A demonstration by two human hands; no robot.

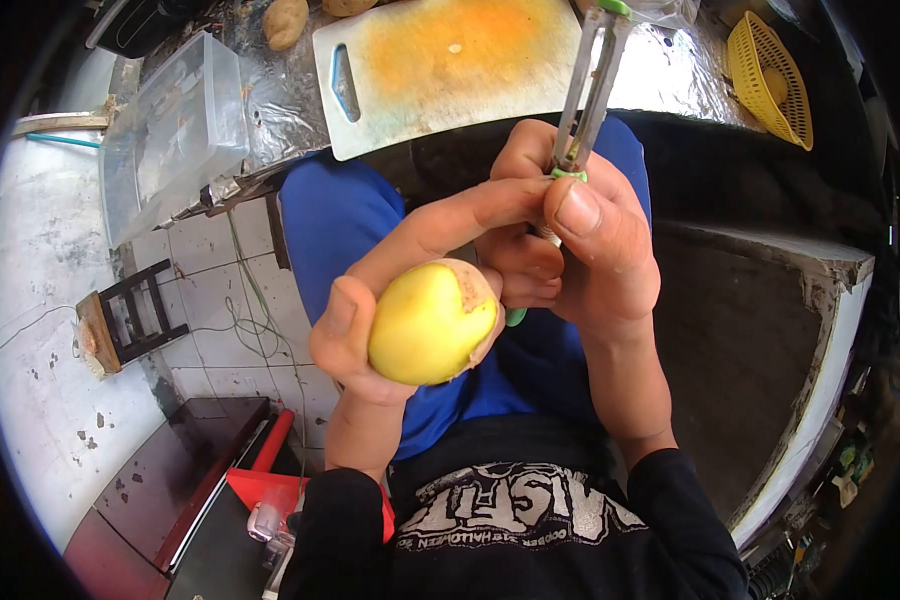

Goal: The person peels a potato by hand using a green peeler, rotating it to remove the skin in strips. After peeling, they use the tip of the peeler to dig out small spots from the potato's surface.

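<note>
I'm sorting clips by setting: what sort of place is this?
Probably a modest kitchen or food-prep corner: a stained cutting board on a foil-covered counter, with a part-peeled potato and peeler in hand.

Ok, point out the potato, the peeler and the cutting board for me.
potato (425, 325), head view, on its peeled yellow side.
peeler (588, 90), head view, on the metal blade frame.
cutting board (450, 70), head view, on its orange-stained middle.

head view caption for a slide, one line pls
Left hand holds a mostly peeled potato while the right hand grips a peeler, a stained cutting board lying beyond.
</note>
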